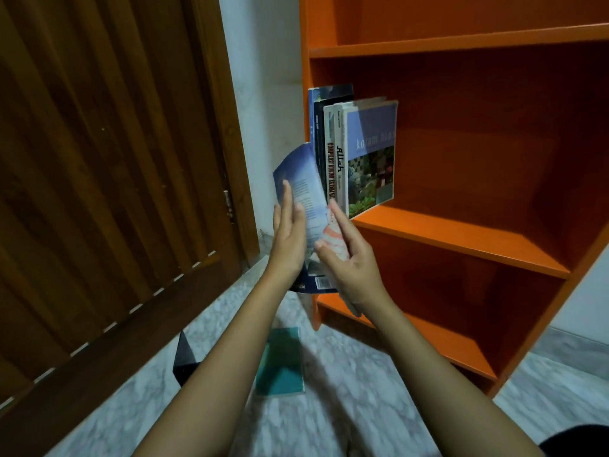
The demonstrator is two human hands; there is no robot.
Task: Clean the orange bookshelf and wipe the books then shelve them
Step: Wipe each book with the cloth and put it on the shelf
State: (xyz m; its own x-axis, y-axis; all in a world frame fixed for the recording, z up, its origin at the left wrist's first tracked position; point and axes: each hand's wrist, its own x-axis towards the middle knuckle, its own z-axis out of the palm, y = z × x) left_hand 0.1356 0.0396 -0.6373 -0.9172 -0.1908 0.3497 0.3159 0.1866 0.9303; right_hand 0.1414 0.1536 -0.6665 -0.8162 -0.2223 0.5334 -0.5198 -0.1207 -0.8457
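Blue book (298, 174), right hand (354, 270) gripping cloth (335, 237)

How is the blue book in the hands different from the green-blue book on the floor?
The blue book is held up on end between the left hand and the right hand, which grips a cloth; the teal book lies flat on the floor. The blue book's cover shows print and bends; the teal book's looks plain. Neither is on the orange bookshelf.

"Allah" on white spine (341, 179), "KOMPILASI HUKUM" on cream spine (330, 166), "kolam" on blue cover (375, 127)
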